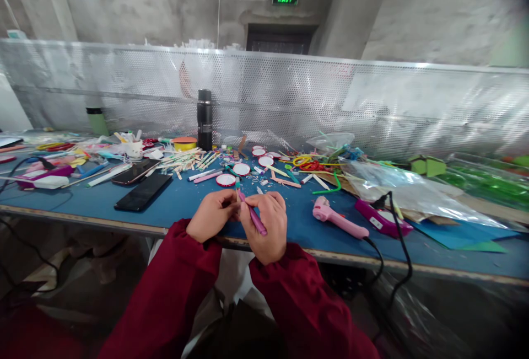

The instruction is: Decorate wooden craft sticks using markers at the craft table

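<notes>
My right hand [266, 224] is closed around a thick purple marker-like pen [257, 220], slanted with its upper end toward the left hand. Against it, my left hand [215, 214] is pinched, fingertips meeting at a small piece with a green tip [237, 183]; most of that piece is hidden by the fingers. Both hands are held over the front edge of the blue table. Just beyond them lie red-rimmed round discs [226, 180] and a pink stick [208, 176]. To the right rests a pink glue gun [339, 219] with a black cord.
Two phones [142, 192] lie at left. Behind them are a paper cup [133, 150], a pile of craft sticks [185, 160] and a black thermos [204, 121]. At right are a purple corded box [382, 218], plastic bags [413, 188] and blue sheets [458, 233]. A perforated metal panel [264, 94] stands behind.
</notes>
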{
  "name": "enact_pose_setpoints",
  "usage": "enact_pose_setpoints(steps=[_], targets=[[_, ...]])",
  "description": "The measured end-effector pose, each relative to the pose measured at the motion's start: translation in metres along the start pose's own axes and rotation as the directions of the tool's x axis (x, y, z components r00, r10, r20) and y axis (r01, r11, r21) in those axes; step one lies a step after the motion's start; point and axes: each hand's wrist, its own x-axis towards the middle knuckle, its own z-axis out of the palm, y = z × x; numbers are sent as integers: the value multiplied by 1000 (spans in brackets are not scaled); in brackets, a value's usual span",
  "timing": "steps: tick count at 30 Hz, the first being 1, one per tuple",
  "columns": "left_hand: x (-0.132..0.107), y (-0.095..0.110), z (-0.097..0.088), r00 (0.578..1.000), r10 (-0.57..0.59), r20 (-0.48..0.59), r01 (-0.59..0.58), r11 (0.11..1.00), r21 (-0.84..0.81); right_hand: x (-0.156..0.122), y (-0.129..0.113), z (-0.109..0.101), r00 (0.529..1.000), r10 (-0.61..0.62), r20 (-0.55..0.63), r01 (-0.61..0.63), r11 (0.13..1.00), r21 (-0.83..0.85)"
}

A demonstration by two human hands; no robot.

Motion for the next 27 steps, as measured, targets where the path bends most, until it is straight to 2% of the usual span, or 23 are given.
enact_pose_setpoints(steps=[6,14,27], targets=[[0,1,1,1000,-18,-8,18,999,-33,-1,1,0,999,2,-47,-2,1000,-15],[0,-2,1,1000,-25,7,25,998,-66,-1,1,0,1000,4,-31,-4,1000,5],[0,0,1,1000,-10,-5,10,1000,-24,1,0,-1,1000,-4,-7,4,1000,3]])
